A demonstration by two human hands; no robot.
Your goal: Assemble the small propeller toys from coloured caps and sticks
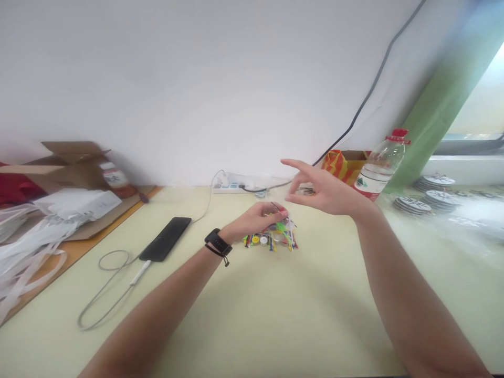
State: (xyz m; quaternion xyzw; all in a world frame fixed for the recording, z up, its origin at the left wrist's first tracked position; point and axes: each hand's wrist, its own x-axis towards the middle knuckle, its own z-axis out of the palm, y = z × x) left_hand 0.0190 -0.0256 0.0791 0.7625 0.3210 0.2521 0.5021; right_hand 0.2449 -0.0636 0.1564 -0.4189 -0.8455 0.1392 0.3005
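Note:
My left hand, with a black watch on its wrist, is wrapped over a colourful cluster of small plastic parts on the table. Green, yellow, white, red and blue bits show in the cluster, among them a yellow round piece and a whitish one. The fingertips on the far side are hidden. To the right and higher up, my right hand hangs in the air, holding nothing. Its index finger points left, and a gap separates it from the thumb.
A black phone on a white cable lies left. Behind are a power strip, a red-and-yellow bag and a large plastic bottle. Stacked discs stand right. Cardboard and white straps fill the left side.

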